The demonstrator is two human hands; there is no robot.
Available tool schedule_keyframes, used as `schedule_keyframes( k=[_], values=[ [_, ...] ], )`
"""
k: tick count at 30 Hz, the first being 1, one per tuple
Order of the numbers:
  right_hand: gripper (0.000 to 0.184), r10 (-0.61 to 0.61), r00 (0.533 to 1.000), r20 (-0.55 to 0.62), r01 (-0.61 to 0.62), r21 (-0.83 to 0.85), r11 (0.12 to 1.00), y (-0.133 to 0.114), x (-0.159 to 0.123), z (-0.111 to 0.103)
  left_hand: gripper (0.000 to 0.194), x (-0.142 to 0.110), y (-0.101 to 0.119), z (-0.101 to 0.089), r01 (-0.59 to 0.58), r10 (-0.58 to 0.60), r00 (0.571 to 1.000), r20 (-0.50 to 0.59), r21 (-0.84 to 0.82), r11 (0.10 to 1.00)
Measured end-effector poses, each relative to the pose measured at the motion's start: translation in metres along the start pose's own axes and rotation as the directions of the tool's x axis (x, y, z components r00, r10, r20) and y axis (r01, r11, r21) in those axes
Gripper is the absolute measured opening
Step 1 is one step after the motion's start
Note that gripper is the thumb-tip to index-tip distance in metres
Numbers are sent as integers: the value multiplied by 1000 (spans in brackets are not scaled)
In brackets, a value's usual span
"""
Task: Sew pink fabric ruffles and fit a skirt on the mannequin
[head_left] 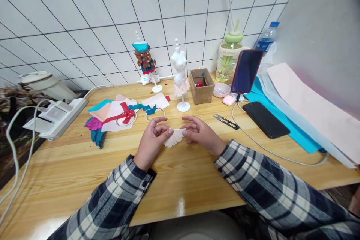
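Between my two hands is a small strip of pale pink paper (174, 139), its lower edge cut into a fringe that fans out. My left hand (156, 137) pinches one end between thumb and fingers; my right hand (200, 134) pinches the other end. Just beyond them stands a white mini mannequin (179, 63) on a round base, with pale pink fringe (182, 87) around its hips. To the right of my right hand lie thread snips (226, 122) on the table.
A second mannequin (144, 58) wears a blue, brown and red outfit. Paper scraps (114, 114) lie left. A cardboard box (201, 89), a pink dish (221, 90), a propped phone (246, 71), a flat black phone (266, 119), a cable and paper sheets (317, 107) occupy the right.
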State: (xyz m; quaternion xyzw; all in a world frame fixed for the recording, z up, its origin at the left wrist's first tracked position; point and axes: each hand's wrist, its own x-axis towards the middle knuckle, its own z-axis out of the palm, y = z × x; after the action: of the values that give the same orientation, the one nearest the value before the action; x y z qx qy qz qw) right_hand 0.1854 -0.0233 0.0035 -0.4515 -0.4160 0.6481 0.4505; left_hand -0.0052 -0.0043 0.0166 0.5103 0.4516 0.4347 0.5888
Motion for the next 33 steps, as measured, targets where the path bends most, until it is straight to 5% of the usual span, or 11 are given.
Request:
schedule_keyframes(
  k=[5,12,26,33],
  values=[
    [41,8,999,-52,-9,-14,1000,0,0,1,51,0,0,1,-12,12,1000,-18,23,1000],
    [57,28,998,50,-27,-36,999,3,-4,6,53,-1,2,3,-19,19,1000,-1,65,998],
    [50,58,998,2,-58,-88,994,1,-1,3,51,3,-3,-1,-32,32,999,-33,5,999],
    [28,-119,993,-20,115,-146,983,2,1,-1,54,0,-1,2,45,-48,998,41,70,996]
  ],
)
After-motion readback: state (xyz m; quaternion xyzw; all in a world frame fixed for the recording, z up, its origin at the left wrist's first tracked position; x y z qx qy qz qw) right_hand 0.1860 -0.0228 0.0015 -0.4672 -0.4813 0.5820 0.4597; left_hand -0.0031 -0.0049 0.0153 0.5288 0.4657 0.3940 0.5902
